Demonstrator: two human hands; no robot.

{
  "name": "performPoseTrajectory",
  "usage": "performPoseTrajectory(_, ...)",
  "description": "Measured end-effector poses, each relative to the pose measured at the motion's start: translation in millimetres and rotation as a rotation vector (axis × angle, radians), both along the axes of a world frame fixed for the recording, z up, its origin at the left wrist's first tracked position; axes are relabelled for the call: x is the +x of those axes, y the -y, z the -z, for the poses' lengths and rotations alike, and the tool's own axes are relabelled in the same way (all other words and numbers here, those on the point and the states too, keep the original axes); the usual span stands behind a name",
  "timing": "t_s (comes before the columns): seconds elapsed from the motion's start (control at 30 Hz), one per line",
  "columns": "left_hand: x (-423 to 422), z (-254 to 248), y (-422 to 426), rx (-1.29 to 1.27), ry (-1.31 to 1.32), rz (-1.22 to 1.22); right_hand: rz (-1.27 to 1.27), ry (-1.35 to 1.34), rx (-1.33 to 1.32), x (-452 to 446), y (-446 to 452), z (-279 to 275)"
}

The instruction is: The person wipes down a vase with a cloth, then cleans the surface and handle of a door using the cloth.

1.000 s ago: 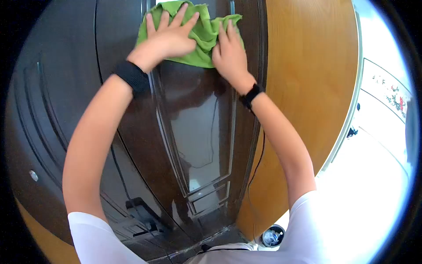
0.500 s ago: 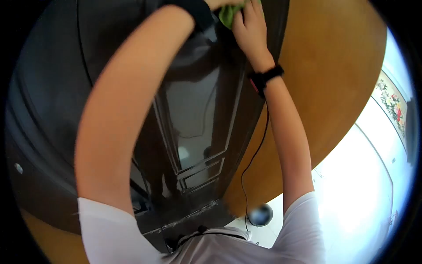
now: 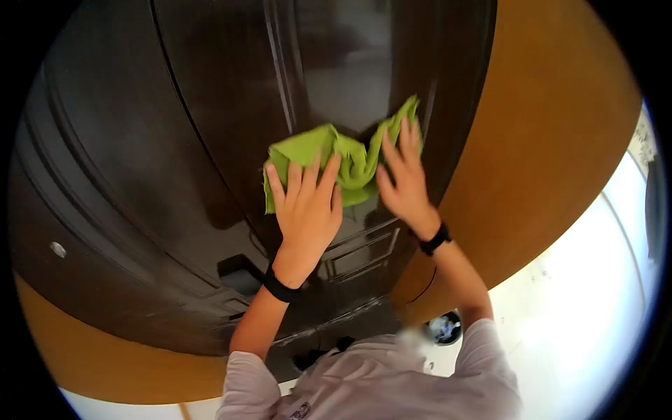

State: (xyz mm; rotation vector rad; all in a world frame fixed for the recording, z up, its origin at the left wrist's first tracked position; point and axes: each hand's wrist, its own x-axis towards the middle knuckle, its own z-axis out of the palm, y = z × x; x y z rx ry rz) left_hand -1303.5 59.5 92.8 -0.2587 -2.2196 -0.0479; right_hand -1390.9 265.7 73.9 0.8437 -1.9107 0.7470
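A green cloth (image 3: pixel 357 164) lies spread and wrinkled against a glossy dark brown panelled door (image 3: pixel 217 133). My left hand (image 3: pixel 306 203) rests flat on the cloth's left part, fingers spread. On its right part lies my right hand (image 3: pixel 404 178), fingers stretched upward and apart, a little blurred. Both palms press the cloth to the door and neither is wrapped round it. Black bands circle both wrists.
An orange-brown wooden surface (image 3: pixel 539 133) borders the door on the right. A round dark container (image 3: pixel 446 327) with something in it stands on the pale floor (image 3: pixel 546 329) at lower right. A dark handle fitting (image 3: pixel 240 273) is at lower left of my hands.
Both hands have come down from the top edge of the view to the door's middle. The cloth, bunched and mostly out of sight before, is now spread under them.
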Motion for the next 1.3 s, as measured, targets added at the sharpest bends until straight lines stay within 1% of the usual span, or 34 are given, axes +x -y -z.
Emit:
performPoseTrajectory(0.07, -1.2, -41.0, -5.6, 0.018, -0.103, -0.084, -0.01, -0.055, -0.073, -8.4, 14.7, -42.2)
performPoseTrajectory(0.1, -3.3, -58.3, -3.9, 0.057, -0.074, -0.113, -0.023, -0.115, -0.096, -14.8, 24.5, -57.2)
performPoseTrajectory(0.17, -7.8, -65.5, -3.1, 0.022, -0.154, -0.171, -0.039, -0.177, -0.133, -5.4, 40.7, -76.4)
performPoseTrajectory(0.2, -13.3, -57.7, -6.8, 0.034, -0.134, -0.18, -0.049, -0.178, -0.119, -6.8, 47.3, -67.5)
performPoseTrajectory(0.27, -20.6, -22.7, -20.9, 0.067, -0.072, -0.193, -0.088, -0.12, -0.08, -5.3, 48.9, -35.6)
performPoseTrajectory(0.33, -11.1, 33.5, -23.0, 0.076, 0.1, -0.132, -0.067, -0.025, -0.011, -0.3, 43.2, 46.6)
performPoseTrajectory(0.37, -8.8, 68.2, -22.3, 0.081, 0.17, -0.142, -0.05, 0.01, 0.029, -2.5, 34.3, 84.2)
performPoseTrajectory(0.43, -1.8, 144.1, -22.6, 0.038, 0.358, -0.171, -0.003, 0.113, -0.007, -2.5, 2.1, 159.4)
performPoseTrajectory(0.47, 5.7, 147.3, -29.5, 0.037, 0.396, -0.12, 0.012, 0.158, -0.031, -4.1, -5.9, 176.3)
performPoseTrajectory(0.5, 9.2, 145.0, -37.4, 0.031, 0.447, -0.077, 0.026, 0.118, -0.016, -8.2, -11.6, 168.2)
performPoseTrajectory(0.57, -3.9, 128.1, -55.5, 0.04, 0.254, 0.054, 0.042, 0.071, 0.013, -23.0, -25.6, 143.6)
performPoseTrajectory(0.6, -14.6, 112.8, -60.7, -0.017, 0.289, 0.073, 0.038, 0.034, -0.104, -32.7, -25.6, 125.1)
performPoseTrajectory(0.63, -22.0, 95.8, -72.9, 0.011, 0.242, 0.095, 0.041, -0.012, -0.221, -42.2, -27.3, 107.2)
performPoseTrajectory(0.7, -38.4, 89.3, -90.8, -0.103, 0.263, -0.027, 0.094, 0.016, -0.279, -54.8, -35.7, 97.1)
performPoseTrajectory(0.8, -55.9, 126.5, -89.3, -0.182, 0.145, -0.063, 0.19, 0.094, -0.415, -56.9, -21.1, 153.6)
performPoseTrajectory(0.9, -31.7, 181.3, -71.5, -0.276, 0.392, -0.11, 0.216, 0.325, -0.751, -20.7, 26.6, 252.2)
performPoseTrajectory(0.93, -17.4, 198.3, -59.6, -0.283, 0.517, -0.077, 0.194, 0.428, -0.664, 1.4, 45.5, 278.9)
performPoseTrajectory(0.97, 3.6, 213.3, -41.5, -0.247, 0.562, -0.055, 0.18, 0.521, -0.578, 27.3, 64.1, 292.5)
performPoseTrajectory(1.03, 25.7, 236.3, -17.7, -0.187, 0.654, 0.017, 0.014, 0.635, -0.615, 58.9, 82.2, 288.2)
performPoseTrajectory(1.07, 23.8, 234.3, -18.9, -0.169, 0.61, 0.071, -0.015, 0.636, -0.629, 60.5, 79.6, 281.2)
performPoseTrajectory(1.17, 17.1, 207.4, -15.6, -0.071, 0.523, 0.21, 0.07, 0.513, -0.637, 37.9, 73.5, 259.4)
performPoseTrajectory(1.23, -5.9, 199.0, -47.2, 0.025, 0.5, 0.246, 0.198, 0.446, -0.609, 8.2, 52.5, 263.7)
performPoseTrajectory(1.27, -17.8, 200.8, -64.4, -0.086, 0.474, 0.181, 0.257, 0.412, -0.592, -6.4, 42.4, 272.7)
performPoseTrajectory(1.3, -28.4, 205.3, -80.7, -0.197, 0.444, 0.112, 0.292, 0.424, -0.69, -16.7, 37.9, 285.0)
